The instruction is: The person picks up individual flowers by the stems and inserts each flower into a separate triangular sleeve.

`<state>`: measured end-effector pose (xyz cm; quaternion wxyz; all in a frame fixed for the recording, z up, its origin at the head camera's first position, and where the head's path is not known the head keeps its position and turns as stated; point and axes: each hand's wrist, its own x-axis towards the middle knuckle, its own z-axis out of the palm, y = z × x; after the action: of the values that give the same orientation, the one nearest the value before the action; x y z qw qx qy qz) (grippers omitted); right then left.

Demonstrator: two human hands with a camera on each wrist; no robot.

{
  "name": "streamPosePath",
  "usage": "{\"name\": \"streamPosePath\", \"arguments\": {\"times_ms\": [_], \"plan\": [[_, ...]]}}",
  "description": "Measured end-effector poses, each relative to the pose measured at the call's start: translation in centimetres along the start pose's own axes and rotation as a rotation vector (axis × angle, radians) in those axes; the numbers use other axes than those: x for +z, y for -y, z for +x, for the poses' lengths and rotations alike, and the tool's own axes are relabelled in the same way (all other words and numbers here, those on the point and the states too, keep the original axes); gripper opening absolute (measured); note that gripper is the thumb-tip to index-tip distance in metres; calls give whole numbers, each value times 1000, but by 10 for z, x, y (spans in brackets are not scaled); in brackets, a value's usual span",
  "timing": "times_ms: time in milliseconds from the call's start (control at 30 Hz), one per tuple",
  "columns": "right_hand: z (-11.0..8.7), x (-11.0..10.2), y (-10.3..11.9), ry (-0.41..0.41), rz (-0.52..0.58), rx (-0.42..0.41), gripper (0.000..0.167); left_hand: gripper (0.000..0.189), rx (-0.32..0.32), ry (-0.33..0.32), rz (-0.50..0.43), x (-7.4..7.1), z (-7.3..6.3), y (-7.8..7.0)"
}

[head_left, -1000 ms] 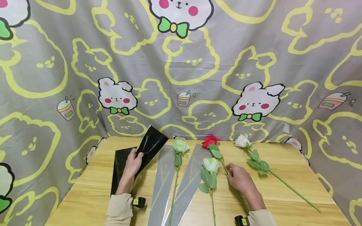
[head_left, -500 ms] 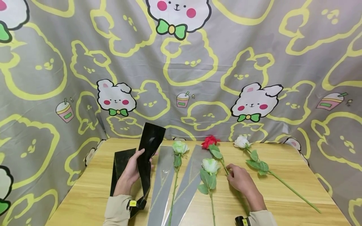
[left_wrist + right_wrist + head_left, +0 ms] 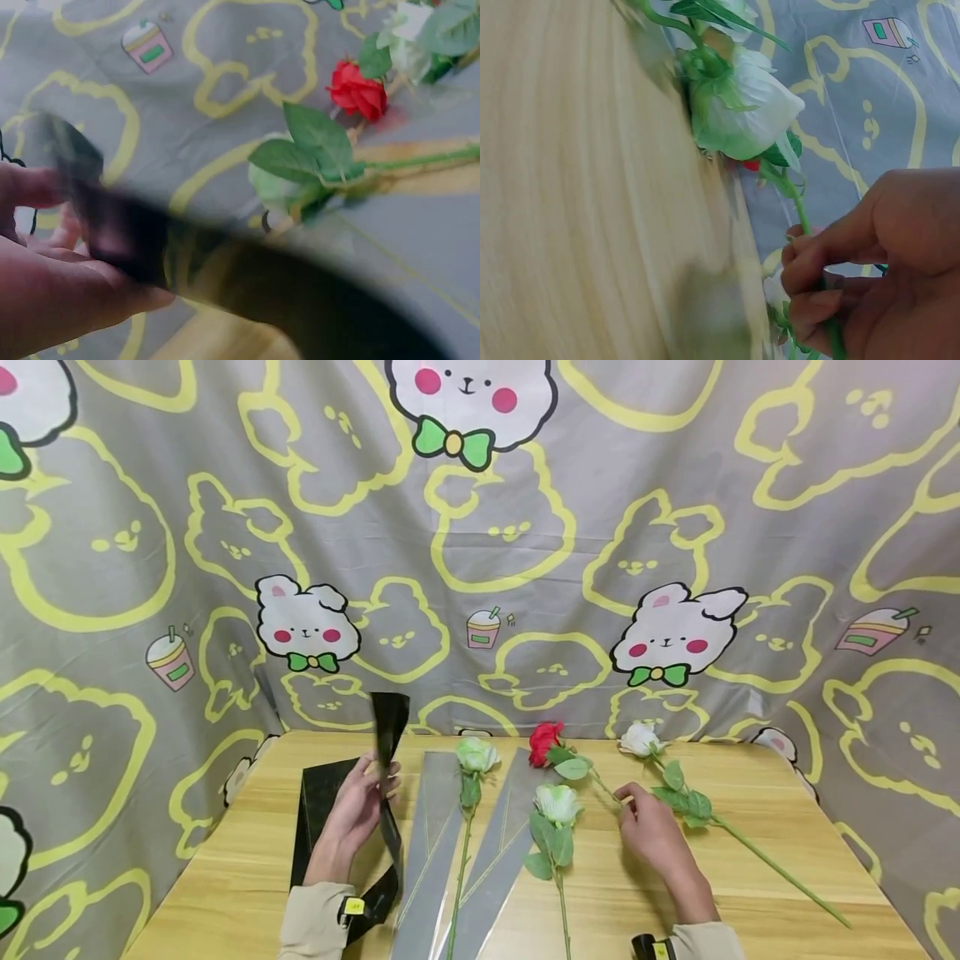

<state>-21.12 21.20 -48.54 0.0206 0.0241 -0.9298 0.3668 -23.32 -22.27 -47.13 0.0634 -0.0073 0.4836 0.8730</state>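
My left hand (image 3: 352, 810) holds a glossy black flower sleeve (image 3: 388, 722) raised above the left of the table, turned nearly edge-on and bending down toward the wrist. In the left wrist view the sleeve (image 3: 127, 232) is blurred, with the thumb and fingers at its near end. A second black sleeve (image 3: 318, 789) lies flat under that forearm. My right hand (image 3: 651, 831) pinches the green stem of an artificial red rose (image 3: 545, 746), whose bloom points to the back left. In the right wrist view the fingers curl round the stem (image 3: 802, 214).
Two grey see-through sleeves (image 3: 498, 835) with gold lines lie mid-table. A pale green rose (image 3: 477, 753) lies across them, another (image 3: 557, 804) just right of them. A white rose (image 3: 641, 739) lies at the right, stem toward the front. A patterned curtain (image 3: 525, 602) hangs behind the table.
The left hand has turned the black sleeve from broad side to nearly edge-on. The right hand has moved slightly right, and the red rose has swung to a more slanted angle.
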Motion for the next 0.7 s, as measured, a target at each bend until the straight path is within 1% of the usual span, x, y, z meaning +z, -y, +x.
{"name": "streamPosePath", "arguments": {"times_ms": [33, 100, 167, 200, 267, 333, 400, 433, 467, 567, 700], "plan": [[0, -1, 0, -9, 11, 8, 21, 18, 0, -38, 30, 2, 0, -1], [1, -4, 0, -37, 30, 12, 17, 33, 0, -110, 72, 6, 1, -2], [1, -6, 0, -73, 50, 2, 15, 46, 11, -147, 85, 10, 1, -5], [1, -7, 1, -93, 59, -3, 14, 48, 27, -169, 87, 13, 1, -6], [1, -10, 2, -137, 81, -18, 13, 43, 78, -219, 88, 19, 0, -8], [1, -12, 3, -171, 108, -29, 14, 27, 141, -278, 76, 25, -2, -10], [1, -13, 4, -197, 131, -31, 15, 12, 196, -316, 65, 31, -3, -10], [2, -13, 4, -205, 145, -31, 16, 7, 209, -323, 64, 34, -4, -11], [2, -14, 4, -210, 156, -31, 17, 7, 214, -319, 61, 36, -5, -11], [2, -15, 5, -215, 189, -19, 20, 10, 199, -298, 75, 43, -6, -11], [2, -16, 7, -225, 271, 24, 22, 15, 185, -279, 121, 48, -8, -7]]}}
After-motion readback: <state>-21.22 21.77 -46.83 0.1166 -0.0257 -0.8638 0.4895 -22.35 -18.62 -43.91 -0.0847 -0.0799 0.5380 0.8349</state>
